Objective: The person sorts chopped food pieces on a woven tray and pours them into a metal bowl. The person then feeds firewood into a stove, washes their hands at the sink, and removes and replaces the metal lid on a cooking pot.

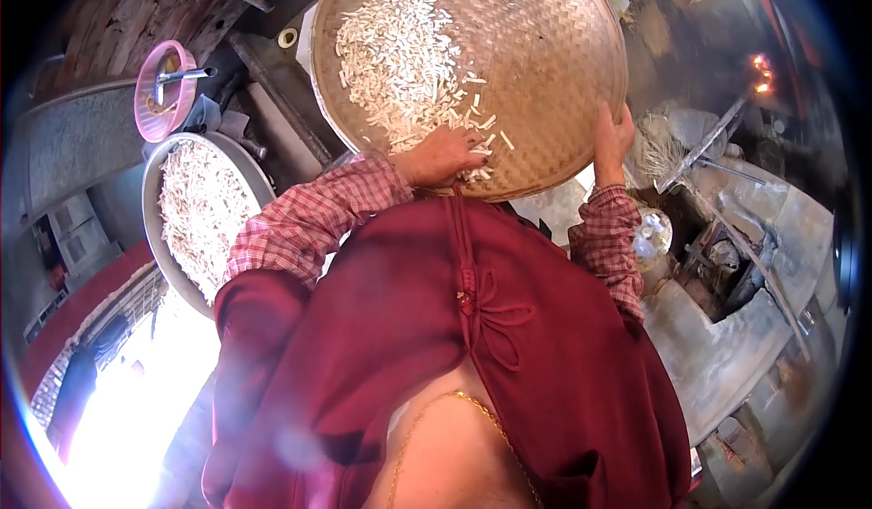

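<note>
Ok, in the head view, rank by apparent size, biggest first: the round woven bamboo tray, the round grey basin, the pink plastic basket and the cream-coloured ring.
1. Round woven bamboo tray
2. Round grey basin
3. Pink plastic basket
4. Cream-coloured ring
That's apparent size only; true sizes may differ with distance.

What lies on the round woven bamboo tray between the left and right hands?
In the head view, a few pale strips lie near the left hand; beyond them, toward the right hand, the tray is bare.
</note>
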